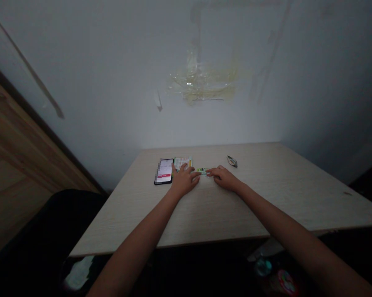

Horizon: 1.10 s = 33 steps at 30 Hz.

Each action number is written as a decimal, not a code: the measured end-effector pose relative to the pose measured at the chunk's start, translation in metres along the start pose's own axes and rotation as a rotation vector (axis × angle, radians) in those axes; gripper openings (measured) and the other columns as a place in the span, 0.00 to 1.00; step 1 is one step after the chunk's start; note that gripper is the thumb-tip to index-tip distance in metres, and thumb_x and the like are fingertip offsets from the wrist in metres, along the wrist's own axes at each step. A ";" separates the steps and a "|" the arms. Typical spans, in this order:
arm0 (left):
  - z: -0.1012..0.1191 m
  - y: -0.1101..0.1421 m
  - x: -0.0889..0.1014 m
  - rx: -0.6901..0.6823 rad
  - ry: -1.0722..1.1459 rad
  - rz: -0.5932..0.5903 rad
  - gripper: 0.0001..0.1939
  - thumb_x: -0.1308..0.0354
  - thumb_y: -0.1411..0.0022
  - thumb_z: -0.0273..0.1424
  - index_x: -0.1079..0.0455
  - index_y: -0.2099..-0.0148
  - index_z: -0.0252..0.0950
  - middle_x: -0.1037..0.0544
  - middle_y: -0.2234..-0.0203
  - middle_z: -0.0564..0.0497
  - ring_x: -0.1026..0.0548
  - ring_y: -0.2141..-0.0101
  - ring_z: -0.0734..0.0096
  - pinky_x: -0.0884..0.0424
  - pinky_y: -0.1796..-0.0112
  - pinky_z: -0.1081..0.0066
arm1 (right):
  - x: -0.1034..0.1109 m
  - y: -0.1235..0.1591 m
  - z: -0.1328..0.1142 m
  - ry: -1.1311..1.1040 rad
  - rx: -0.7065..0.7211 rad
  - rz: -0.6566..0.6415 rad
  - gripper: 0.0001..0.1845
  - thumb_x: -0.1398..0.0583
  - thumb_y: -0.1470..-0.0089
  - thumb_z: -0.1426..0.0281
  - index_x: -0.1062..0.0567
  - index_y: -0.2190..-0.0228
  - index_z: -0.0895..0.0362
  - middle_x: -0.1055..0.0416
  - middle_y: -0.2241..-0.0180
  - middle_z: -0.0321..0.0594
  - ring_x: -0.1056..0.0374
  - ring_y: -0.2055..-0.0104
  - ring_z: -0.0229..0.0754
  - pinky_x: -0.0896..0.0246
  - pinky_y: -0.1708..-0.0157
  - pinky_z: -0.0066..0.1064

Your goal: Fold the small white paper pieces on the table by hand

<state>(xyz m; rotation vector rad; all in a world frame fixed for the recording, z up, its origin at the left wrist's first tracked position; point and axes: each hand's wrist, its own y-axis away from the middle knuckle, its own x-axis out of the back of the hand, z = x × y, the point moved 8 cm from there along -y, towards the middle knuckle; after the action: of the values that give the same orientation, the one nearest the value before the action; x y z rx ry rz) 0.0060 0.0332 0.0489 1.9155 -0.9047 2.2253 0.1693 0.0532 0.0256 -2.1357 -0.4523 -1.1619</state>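
A small green-and-white printed strip, which looks like folded paper or a wrapper, lies on the table between my two hands. My left hand rests on the tabletop with its fingers spread, the thumb and forefinger touching the strip's left end. Curled fingers of my right hand close on the right end. Beyond the left fingers is a green-edged printed card or booklet, partly covered by that hand. A phone with its screen lit lies just left of it.
A small crumpled wrapper-like item sits past my right hand on the pale wooden table. Behind the table stands a wall with peeling clear tape. Below the front edge, a clear bottle is dimly visible.
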 end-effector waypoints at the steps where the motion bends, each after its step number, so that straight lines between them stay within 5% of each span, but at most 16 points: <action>1: -0.001 0.000 0.000 0.009 -0.007 0.002 0.15 0.51 0.33 0.45 0.27 0.48 0.59 0.26 0.46 0.54 0.43 0.38 0.46 0.71 0.43 0.25 | 0.000 0.000 0.000 0.000 0.003 -0.001 0.24 0.46 0.48 0.82 0.23 0.52 0.53 0.27 0.47 0.41 0.35 0.48 0.46 0.42 0.46 0.44; 13: -0.005 -0.002 0.005 0.053 -0.052 0.087 0.15 0.49 0.34 0.41 0.24 0.50 0.55 0.29 0.41 0.54 0.46 0.35 0.44 0.75 0.43 0.26 | 0.000 0.001 -0.001 0.010 0.011 0.008 0.25 0.46 0.48 0.82 0.23 0.52 0.53 0.27 0.47 0.40 0.34 0.50 0.46 0.41 0.47 0.43; 23: -0.009 -0.002 0.000 0.100 -0.022 0.047 0.15 0.50 0.33 0.43 0.25 0.49 0.56 0.29 0.41 0.55 0.47 0.35 0.45 0.72 0.44 0.24 | 0.001 0.001 0.000 -0.011 0.009 0.007 0.25 0.46 0.48 0.82 0.23 0.52 0.53 0.27 0.47 0.41 0.35 0.50 0.46 0.41 0.47 0.42; 33: 0.007 -0.002 -0.001 -0.033 0.040 -0.026 0.15 0.50 0.32 0.41 0.27 0.47 0.53 0.24 0.46 0.54 0.43 0.37 0.48 0.73 0.42 0.27 | 0.002 0.000 0.000 -0.021 -0.004 0.015 0.25 0.46 0.48 0.82 0.23 0.52 0.53 0.27 0.47 0.39 0.34 0.50 0.45 0.41 0.47 0.42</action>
<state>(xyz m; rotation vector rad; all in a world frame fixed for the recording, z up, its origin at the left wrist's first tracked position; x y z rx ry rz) 0.0138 0.0319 0.0492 1.8513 -0.8998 2.2108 0.1706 0.0530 0.0270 -2.1532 -0.4426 -1.1343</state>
